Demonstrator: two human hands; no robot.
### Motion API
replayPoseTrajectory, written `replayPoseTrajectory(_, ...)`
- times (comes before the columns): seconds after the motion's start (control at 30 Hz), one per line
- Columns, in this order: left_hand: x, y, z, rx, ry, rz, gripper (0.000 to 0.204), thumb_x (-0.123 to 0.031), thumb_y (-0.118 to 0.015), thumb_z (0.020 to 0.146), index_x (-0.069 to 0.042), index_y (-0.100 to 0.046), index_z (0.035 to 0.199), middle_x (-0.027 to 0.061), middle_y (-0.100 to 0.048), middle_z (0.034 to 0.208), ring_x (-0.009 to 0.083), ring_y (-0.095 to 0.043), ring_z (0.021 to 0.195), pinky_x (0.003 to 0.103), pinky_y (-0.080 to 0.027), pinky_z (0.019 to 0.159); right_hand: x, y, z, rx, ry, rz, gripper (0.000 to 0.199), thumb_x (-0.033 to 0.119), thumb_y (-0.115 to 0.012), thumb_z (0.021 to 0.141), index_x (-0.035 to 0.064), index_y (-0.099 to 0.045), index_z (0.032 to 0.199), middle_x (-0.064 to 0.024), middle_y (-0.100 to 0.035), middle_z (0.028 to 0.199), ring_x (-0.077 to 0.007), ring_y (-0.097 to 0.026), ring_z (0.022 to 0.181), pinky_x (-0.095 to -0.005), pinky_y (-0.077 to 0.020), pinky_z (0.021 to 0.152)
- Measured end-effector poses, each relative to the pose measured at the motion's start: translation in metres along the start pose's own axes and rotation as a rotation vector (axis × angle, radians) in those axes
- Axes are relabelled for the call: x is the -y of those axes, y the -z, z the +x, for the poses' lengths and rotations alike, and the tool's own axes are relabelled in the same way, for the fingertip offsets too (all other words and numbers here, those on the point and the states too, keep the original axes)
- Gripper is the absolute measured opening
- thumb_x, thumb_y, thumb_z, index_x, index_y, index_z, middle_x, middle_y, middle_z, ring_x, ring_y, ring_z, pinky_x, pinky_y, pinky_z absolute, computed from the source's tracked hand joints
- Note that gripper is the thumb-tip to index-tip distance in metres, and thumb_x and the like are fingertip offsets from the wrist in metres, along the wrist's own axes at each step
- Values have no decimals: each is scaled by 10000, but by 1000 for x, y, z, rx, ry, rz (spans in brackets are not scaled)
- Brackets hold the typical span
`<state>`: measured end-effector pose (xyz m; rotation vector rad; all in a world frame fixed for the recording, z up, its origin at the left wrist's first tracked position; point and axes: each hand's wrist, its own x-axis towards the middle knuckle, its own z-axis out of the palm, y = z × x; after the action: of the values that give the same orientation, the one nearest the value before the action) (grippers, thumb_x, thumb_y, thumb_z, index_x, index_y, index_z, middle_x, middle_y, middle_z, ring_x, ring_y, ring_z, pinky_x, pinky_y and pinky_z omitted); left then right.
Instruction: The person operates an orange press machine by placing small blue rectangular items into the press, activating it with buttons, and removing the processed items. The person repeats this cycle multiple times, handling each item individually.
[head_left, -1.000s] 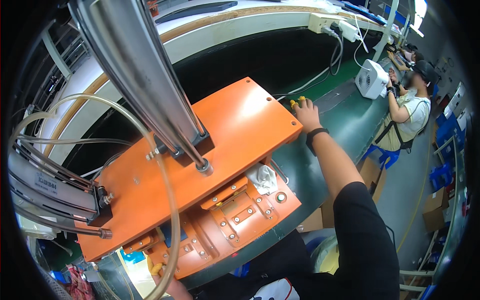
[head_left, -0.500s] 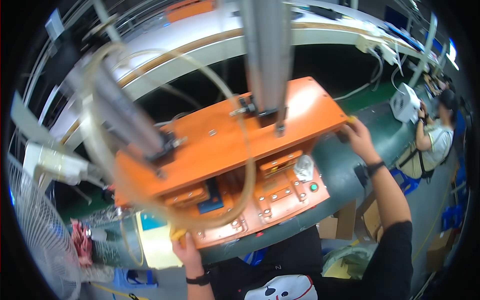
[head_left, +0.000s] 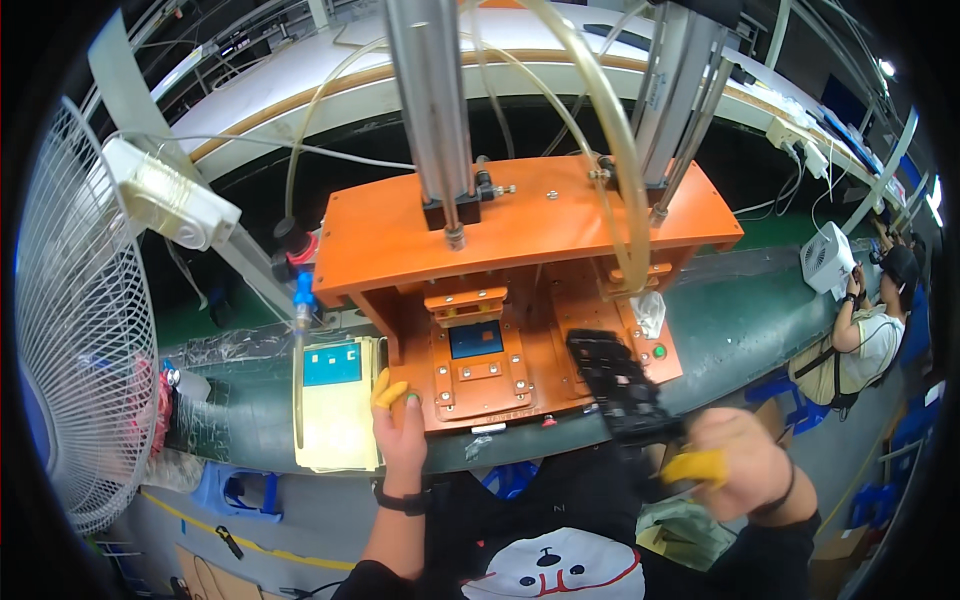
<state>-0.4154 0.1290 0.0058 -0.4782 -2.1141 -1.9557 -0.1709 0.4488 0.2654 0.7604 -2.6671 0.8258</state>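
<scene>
An orange two-station press (head_left: 500,225) stands on the bench before me. My right hand (head_left: 740,462), smeared by motion and with a yellow finger cot, grips a flat black rectangular part (head_left: 622,385). The part is tilted over the front right of the press, its exact kind too blurred to name. At the base's front left corner, my left hand (head_left: 400,425) has fingers apart in yellow cots, its thumb beside a green spot. A dark blue plate (head_left: 476,340) lies in the left station. The black part covers much of the right station.
Left of the press, a blue sheet (head_left: 332,363) lies on a yellowish stack (head_left: 338,425). A white fan (head_left: 85,310) stands far left. Metal cylinders (head_left: 432,110) and a clear hose (head_left: 590,90) rise above the press. Farther right sits another person (head_left: 865,315) by a white device (head_left: 826,258).
The view has turned, and the press appears squarer. My right hand has left the press's right end and now holds the black part at front right. My left hand stays by the left corner.
</scene>
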Motion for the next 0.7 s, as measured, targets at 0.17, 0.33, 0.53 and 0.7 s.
replayPoseTrajectory(0.17,2,2,1,25,-13,-10,252,-51,-652,993,3,-638,1238,258,-507,1501,315,-503,1390,439,-363,1179,-9,-74,77,46,206,-142,172,67,-706,735,67,-581,852,-39,-521,718,-234,-567,665,-360,-440,661)
replayPoseTrajectory(0.33,-2,3,-3,50,21,-107,237,-79,-582,1049,-4,-617,1271,259,-508,1493,313,-526,1357,433,-402,1152,-41,-125,123,-5,184,-282,159,94,-682,776,75,-602,913,-38,-595,783,-246,-600,753,-385,-465,739)
replayPoseTrajectory(0.53,-4,-3,-3,-7,-5,-90,296,-120,-587,1057,16,-578,1320,227,-509,1513,328,-516,1375,434,-381,1171,-77,-157,139,-20,104,-316,147,72,-688,787,59,-614,913,-80,-621,873,-292,-617,940,-412,-492,841)
replayPoseTrajectory(0.7,3,-1,-5,-12,-13,-72,294,-115,-582,1055,28,-580,1311,235,-515,1507,338,-511,1383,436,-377,1172,-69,-159,150,-101,25,-394,330,194,-752,807,30,-661,1078,-164,-629,1096,-369,-589,1145,-481,-467,976)
